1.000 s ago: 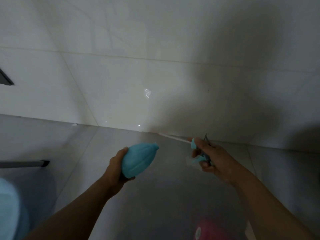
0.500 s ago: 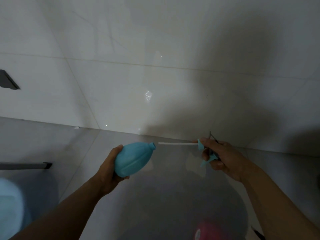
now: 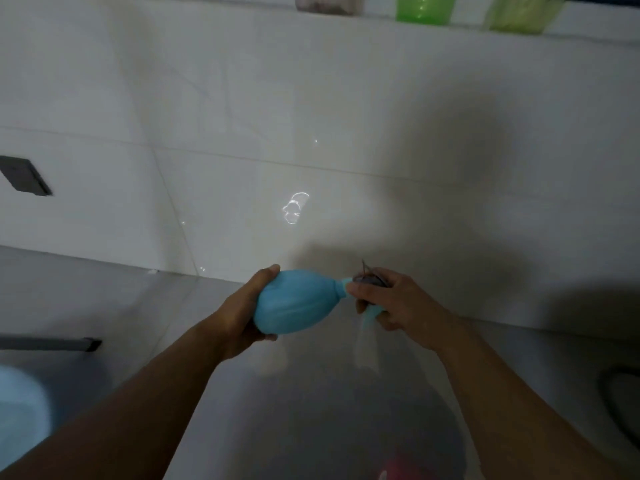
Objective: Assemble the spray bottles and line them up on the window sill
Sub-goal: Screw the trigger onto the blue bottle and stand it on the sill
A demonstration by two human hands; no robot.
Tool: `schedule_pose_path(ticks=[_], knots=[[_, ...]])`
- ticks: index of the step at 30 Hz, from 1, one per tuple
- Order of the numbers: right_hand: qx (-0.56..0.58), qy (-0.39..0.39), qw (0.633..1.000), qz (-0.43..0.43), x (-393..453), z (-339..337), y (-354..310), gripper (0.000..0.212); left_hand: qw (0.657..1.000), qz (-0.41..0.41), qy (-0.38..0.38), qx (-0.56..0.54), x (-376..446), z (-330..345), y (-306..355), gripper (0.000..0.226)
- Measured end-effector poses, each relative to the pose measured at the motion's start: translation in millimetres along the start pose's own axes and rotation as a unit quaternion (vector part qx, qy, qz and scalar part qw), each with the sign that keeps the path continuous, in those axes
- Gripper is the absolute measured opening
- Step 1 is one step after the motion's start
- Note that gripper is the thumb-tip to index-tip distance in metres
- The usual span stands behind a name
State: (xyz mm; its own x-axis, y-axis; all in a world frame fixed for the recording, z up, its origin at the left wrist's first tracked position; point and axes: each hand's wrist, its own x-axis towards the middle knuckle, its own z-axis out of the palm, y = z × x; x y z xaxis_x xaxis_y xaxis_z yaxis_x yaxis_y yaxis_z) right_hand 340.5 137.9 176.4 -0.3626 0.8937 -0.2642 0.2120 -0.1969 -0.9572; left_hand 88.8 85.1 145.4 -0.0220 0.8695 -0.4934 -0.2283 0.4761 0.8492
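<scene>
My left hand (image 3: 242,313) grips the round base of a light blue spray bottle (image 3: 294,303), held on its side with the neck pointing right. My right hand (image 3: 391,299) is closed around the blue spray head (image 3: 369,308), which sits at the bottle's neck; its tube is out of sight, inside the bottle. The blue trigger sticks out below my fingers. Up on the window sill (image 3: 242,15) stand two green bottles (image 3: 424,8) (image 3: 516,13) and a brownish one (image 3: 327,3), only their bottoms in view.
A white tiled wall (image 3: 207,133) rises in front of me to the sill. A pink bottle (image 3: 405,471) lies on the grey floor below my arms. A pale blue object (image 3: 20,414) is at the lower left, a dark bar (image 3: 48,342) above it.
The spray head's white tube, earlier pointing at the bottle mouth from the right, has gone into the bottle. My hands have come together, and the view has tilted up to show the sill.
</scene>
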Motion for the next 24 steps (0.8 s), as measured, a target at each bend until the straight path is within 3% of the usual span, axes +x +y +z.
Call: schedule_pose_path(ticks=[11, 15, 18, 21, 24], knots=[[-0.088, 0.005, 0.992, -0.093, -30, -4, -39, 0.022, 1.000, -0.015, -0.022, -0.003, -31, 11, 41, 0.056], [-0.046, 0.075, 0.993, -0.083, -37, 2, -36, 0.014, 0.997, 0.066, -0.030, -0.020, -39, 21, 37, 0.052], [-0.057, 0.089, 0.992, -0.067, -39, 3, -33, 0.028, 0.990, 0.123, -0.068, -0.013, -43, 23, 36, 0.050], [-0.059, 0.099, 0.992, -0.060, -42, 4, -34, 0.034, 0.986, 0.129, -0.103, -0.035, -43, 19, 35, 0.056], [-0.062, 0.116, 0.991, -0.011, -42, 3, -39, 0.045, 0.979, 0.172, -0.105, 0.028, -43, 14, 35, 0.071]])
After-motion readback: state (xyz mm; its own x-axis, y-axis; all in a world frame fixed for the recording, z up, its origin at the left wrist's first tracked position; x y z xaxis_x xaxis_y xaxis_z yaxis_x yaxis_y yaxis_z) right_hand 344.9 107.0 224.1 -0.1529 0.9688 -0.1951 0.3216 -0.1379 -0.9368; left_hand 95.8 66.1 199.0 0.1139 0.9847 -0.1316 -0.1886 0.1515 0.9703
